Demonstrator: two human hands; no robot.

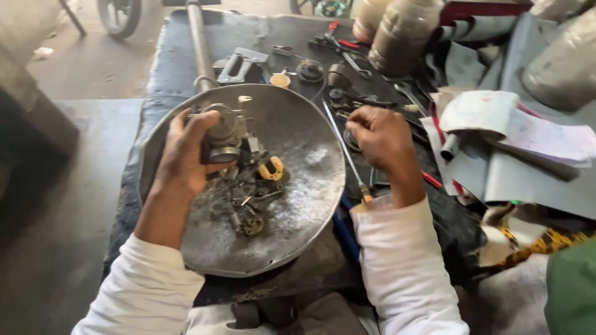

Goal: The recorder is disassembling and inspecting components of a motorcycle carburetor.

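Cluttered with tools, the dark counter (161, 80) carries a round metal pan (310, 186) near its front edge. Over the pan's left rim, the left hand (186, 155) clasps a small metal carburetor-like part (225, 133), keeping loose pieces (251, 198) contained below. The right hand (382, 136), fist closed, rests beside a long screwdriver (344, 149); whether it holds anything cannot be told. Papers (509, 124) crowd the right edge.

The pan (310, 161) is dull grey metal, scuffed and blotchy, and the carburettor (225, 133) in the left hand (186, 155) is grimy cast metal. The bench (180, 56) looks dark, matt and rough. Papers (515, 124) are creased; sleeves (403, 267) are white cloth.
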